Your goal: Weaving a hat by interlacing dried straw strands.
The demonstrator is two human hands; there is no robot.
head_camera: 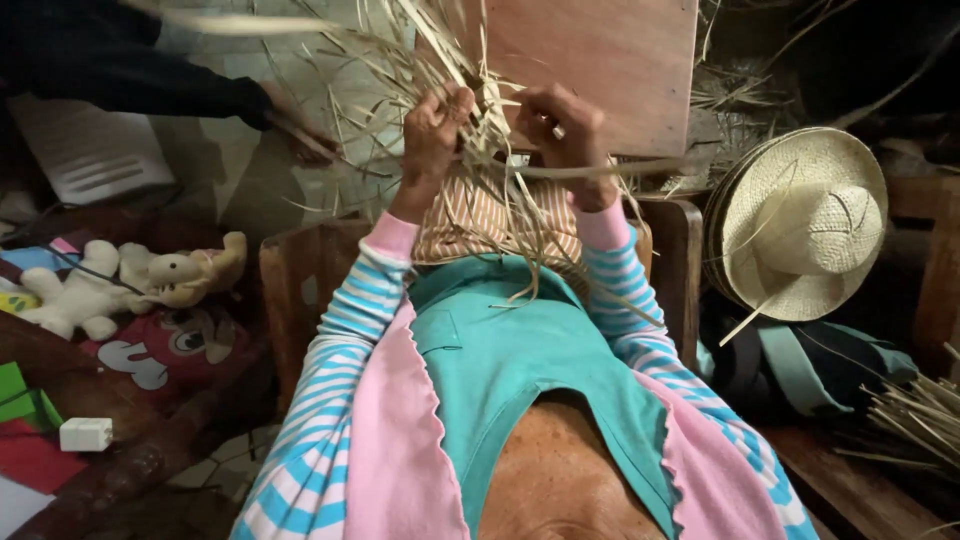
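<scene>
Up close, both hands work at chest height over the lap, straw between them.
Left hand (432, 135): fingers curled tight round a bunch of straw strips (480, 190), knuckles toward the camera, thumb hidden in the strands.
Right hand (562, 135): closed in a loose fist on the same bunch, a ring on one finger, one long strip running out sideways past the wrist.
Straw strips: a fan of pale flat strands, gripped at the middle; loose ends spray up past the hands and hang down toward the lap.
Long axis: mostly up and down, with a few strays lying crosswise to the right.
Which way from the grip: the woven start sits between the two fists, just under the fingers; neither hand is clearly nearer, they flank it evenly.
Wooden board (610, 60): stands behind the hands, straw partly across it.
Chair (300, 280): wooden frame shows at both sides of the lap.
Straw hat (800, 225): finished, leaning well apart at the right.
Plush toy (130, 285): lying at the left, apart.
Another person's sleeve (130, 75): dark, reaching in at top left, hand near the outer straw ends.
</scene>
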